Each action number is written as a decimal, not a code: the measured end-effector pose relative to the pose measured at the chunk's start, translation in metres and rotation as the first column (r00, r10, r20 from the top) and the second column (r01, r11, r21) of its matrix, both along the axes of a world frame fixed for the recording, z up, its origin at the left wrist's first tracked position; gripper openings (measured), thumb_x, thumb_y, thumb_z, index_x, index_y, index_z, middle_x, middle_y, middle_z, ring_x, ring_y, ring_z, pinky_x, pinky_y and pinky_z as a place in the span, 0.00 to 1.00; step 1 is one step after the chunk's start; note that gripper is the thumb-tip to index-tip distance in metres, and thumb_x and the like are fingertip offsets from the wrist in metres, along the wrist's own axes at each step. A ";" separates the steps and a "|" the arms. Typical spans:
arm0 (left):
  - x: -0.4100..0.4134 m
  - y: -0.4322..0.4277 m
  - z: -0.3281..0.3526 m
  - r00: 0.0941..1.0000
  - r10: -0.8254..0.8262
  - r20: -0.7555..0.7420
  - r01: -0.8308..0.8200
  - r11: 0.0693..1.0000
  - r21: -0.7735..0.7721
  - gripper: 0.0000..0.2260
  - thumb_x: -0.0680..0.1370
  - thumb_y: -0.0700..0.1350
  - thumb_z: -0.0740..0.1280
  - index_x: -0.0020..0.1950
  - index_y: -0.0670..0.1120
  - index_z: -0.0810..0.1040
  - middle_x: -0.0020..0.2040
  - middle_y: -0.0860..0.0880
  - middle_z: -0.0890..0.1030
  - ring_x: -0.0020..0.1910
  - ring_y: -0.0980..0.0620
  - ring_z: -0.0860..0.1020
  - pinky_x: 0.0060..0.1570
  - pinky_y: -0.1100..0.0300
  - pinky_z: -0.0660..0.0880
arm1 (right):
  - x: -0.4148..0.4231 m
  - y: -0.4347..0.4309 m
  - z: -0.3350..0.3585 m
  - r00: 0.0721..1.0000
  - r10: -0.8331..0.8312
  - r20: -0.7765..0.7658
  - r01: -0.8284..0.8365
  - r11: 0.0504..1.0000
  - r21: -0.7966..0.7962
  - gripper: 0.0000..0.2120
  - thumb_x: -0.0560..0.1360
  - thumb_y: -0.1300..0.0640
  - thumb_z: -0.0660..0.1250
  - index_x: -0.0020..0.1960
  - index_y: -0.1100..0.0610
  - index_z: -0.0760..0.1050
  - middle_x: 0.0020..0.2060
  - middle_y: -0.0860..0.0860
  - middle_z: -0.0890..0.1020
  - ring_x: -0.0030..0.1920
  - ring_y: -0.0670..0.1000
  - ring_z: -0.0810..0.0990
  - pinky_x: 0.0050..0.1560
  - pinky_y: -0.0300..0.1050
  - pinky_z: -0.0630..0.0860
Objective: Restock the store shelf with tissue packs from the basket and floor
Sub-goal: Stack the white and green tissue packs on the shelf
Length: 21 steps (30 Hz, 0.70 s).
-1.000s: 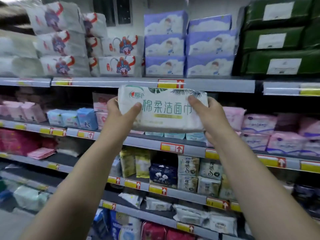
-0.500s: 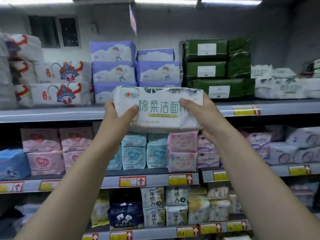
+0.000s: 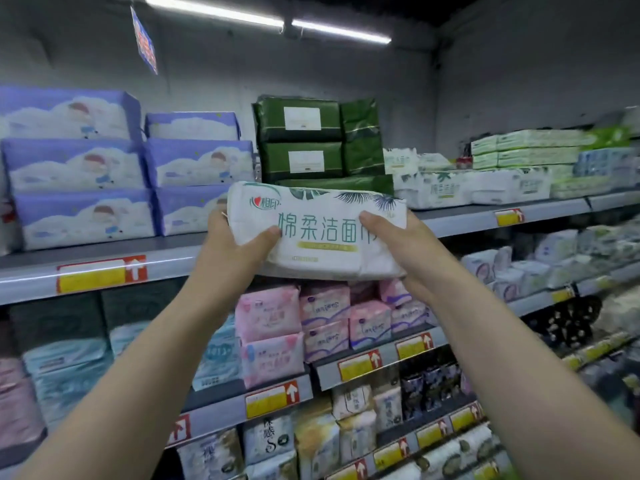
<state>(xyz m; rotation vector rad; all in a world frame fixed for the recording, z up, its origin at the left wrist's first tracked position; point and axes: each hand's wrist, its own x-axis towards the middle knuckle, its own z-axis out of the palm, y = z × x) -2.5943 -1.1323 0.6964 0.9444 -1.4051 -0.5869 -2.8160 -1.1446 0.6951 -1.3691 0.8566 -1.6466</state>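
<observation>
White plastic wrap with green lettering and dark leaf prints covers the tissue pack (image 3: 322, 233). I hold it lengthwise in the air near the middle of my view, in front of the grey front edge of the top shelf (image 3: 180, 259). My left hand (image 3: 232, 244) grips its left end, with the thumb pressed across the printed face and the other fingers curled behind the pack, out of sight. My right hand (image 3: 398, 240) grips the right end the same way, thumb on the front and the remaining fingers wrapped under and behind. Whether the back of the pack touches the shelf, I cannot tell.

At 12 o'clock from the pack, just behind it, dark green packs (image 3: 298, 140) with pale labels stand stacked on the top shelf. At 9 to 10 o'clock, purple packs (image 3: 79, 168) with a cartoon child on clouds are piled three high in two columns. At 3 o'clock, white packs (image 3: 450, 188) with similar green lettering lie on the same shelf, and pale green ones sit farther along.

At 6 o'clock, on the shelf below, pink packs (image 3: 270, 313) stand in two layers. At 8 o'clock a red and yellow price label (image 3: 100, 273) is fixed to the shelf edge. High at 12 o'clock a strip light (image 3: 266, 20) glows on the ceiling, and at 11 o'clock a blue sign (image 3: 145, 43) hangs.
</observation>
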 end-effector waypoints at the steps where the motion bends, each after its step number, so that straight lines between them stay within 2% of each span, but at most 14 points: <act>1: -0.013 -0.002 -0.003 1.000 -0.026 -0.005 0.026 1.000 -0.002 0.21 0.77 0.47 0.70 0.66 0.49 0.65 0.58 0.56 0.78 0.54 0.58 0.78 0.51 0.61 0.75 | -0.013 -0.001 0.000 1.000 -0.006 -0.001 0.006 1.000 0.004 0.12 0.75 0.57 0.70 0.59 0.55 0.77 0.52 0.52 0.85 0.53 0.54 0.84 0.59 0.55 0.78; 3: -0.039 -0.009 -0.009 0.999 -0.039 0.009 0.039 0.999 -0.005 0.20 0.76 0.50 0.71 0.62 0.53 0.65 0.59 0.54 0.76 0.54 0.58 0.77 0.51 0.63 0.74 | -0.039 -0.007 -0.002 1.000 -0.012 -0.009 0.012 1.000 0.004 0.15 0.75 0.57 0.71 0.61 0.56 0.76 0.52 0.52 0.85 0.54 0.54 0.84 0.58 0.54 0.79; 6: -0.078 -0.021 -0.007 0.999 0.016 0.039 -0.015 1.000 -0.008 0.29 0.63 0.62 0.71 0.59 0.58 0.65 0.66 0.50 0.73 0.60 0.51 0.77 0.62 0.50 0.73 | -0.079 -0.025 -0.003 0.998 -0.050 -0.041 0.050 0.999 -0.006 0.18 0.73 0.52 0.73 0.60 0.53 0.75 0.52 0.49 0.85 0.54 0.52 0.83 0.59 0.53 0.78; 8: -0.111 -0.035 -0.004 0.999 0.029 0.031 -0.027 0.999 -0.045 0.33 0.61 0.62 0.70 0.62 0.56 0.64 0.66 0.50 0.73 0.61 0.50 0.76 0.63 0.48 0.73 | -0.107 -0.041 0.001 0.992 -0.098 -0.077 0.095 0.995 -0.041 0.29 0.65 0.43 0.76 0.61 0.53 0.75 0.52 0.47 0.85 0.54 0.51 0.83 0.59 0.52 0.78; 10: -0.153 -0.049 0.001 0.998 0.060 0.031 -0.056 0.994 -0.090 0.31 0.64 0.58 0.69 0.63 0.55 0.63 0.66 0.49 0.72 0.61 0.51 0.76 0.63 0.48 0.74 | -0.145 -0.062 0.004 0.988 -0.137 -0.071 0.131 0.988 -0.079 0.38 0.56 0.37 0.75 0.61 0.54 0.75 0.52 0.48 0.85 0.53 0.51 0.83 0.59 0.53 0.78; 12: -0.198 -0.066 0.007 0.996 0.087 0.038 -0.082 0.989 -0.126 0.28 0.65 0.54 0.67 0.64 0.54 0.62 0.67 0.48 0.70 0.61 0.51 0.75 0.62 0.50 0.74 | -0.190 -0.087 0.011 0.989 -0.134 -0.066 0.128 0.987 -0.098 0.33 0.58 0.38 0.75 0.58 0.55 0.78 0.50 0.49 0.86 0.52 0.52 0.84 0.59 0.55 0.78; 15: -0.257 -0.096 0.014 0.993 0.086 0.081 -0.075 0.988 -0.137 0.30 0.65 0.53 0.66 0.65 0.57 0.59 0.68 0.48 0.68 0.62 0.51 0.74 0.63 0.50 0.73 | -0.253 -0.120 0.021 0.990 -0.122 -0.070 0.113 0.986 -0.121 0.17 0.71 0.48 0.74 0.55 0.56 0.80 0.49 0.50 0.86 0.52 0.53 0.84 0.60 0.57 0.77; 18: -0.299 -0.125 0.015 0.989 0.097 0.110 -0.083 0.988 -0.128 0.28 0.67 0.54 0.67 0.64 0.60 0.58 0.69 0.49 0.68 0.63 0.51 0.73 0.65 0.47 0.71 | -0.300 -0.157 0.027 0.993 -0.103 -0.059 0.094 0.985 -0.147 0.16 0.71 0.49 0.74 0.55 0.56 0.79 0.50 0.51 0.86 0.52 0.53 0.84 0.60 0.57 0.78; 21: -0.332 -0.155 0.018 0.984 0.115 0.138 -0.097 0.987 -0.130 0.28 0.74 0.50 0.68 0.69 0.58 0.58 0.70 0.49 0.66 0.64 0.51 0.73 0.66 0.46 0.70 | -0.334 -0.189 0.033 0.989 -0.119 -0.092 0.104 0.983 -0.149 0.17 0.72 0.48 0.74 0.55 0.55 0.76 0.51 0.50 0.85 0.50 0.50 0.84 0.58 0.52 0.78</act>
